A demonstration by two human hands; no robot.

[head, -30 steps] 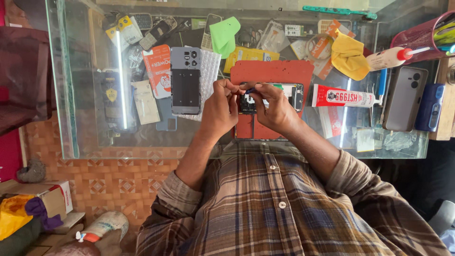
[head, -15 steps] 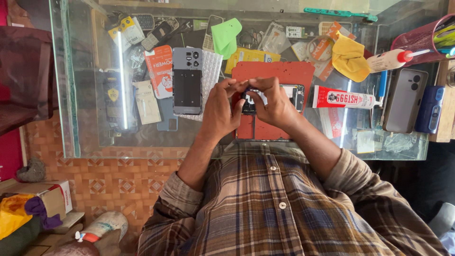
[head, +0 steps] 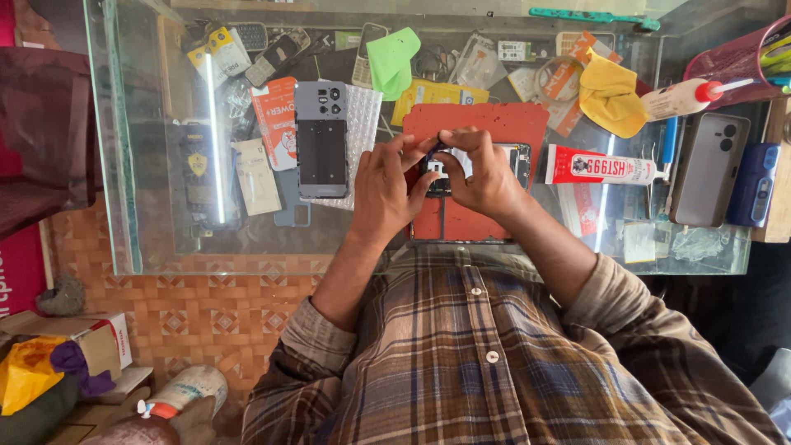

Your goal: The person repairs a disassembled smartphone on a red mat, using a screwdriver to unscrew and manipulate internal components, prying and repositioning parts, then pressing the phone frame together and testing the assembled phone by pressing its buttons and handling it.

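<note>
Partly hidden: phone [head: 511,158] behind hands [head: 437,177].

A red-and-white glue tube box [head: 606,166] lies right of centre; an orange-red flat packet [head: 274,122] sits upper left; a yellow packet [head: 437,93] lies at top centre.

A glass worktop [head: 165,239] stood over a floor of orange patterned tiles [head: 222,305], and a long white streak of lamp light [head: 216,140] lay reflected along the glass. Phone covers, cards and packets showed through it on a shelf beneath. To the left hung dark red cloth [head: 41,140]. In the lower left corner sat a cardboard box [head: 91,338] beside a yellow bag [head: 25,371], near a grey stone [head: 62,295] on the tiles.
</note>
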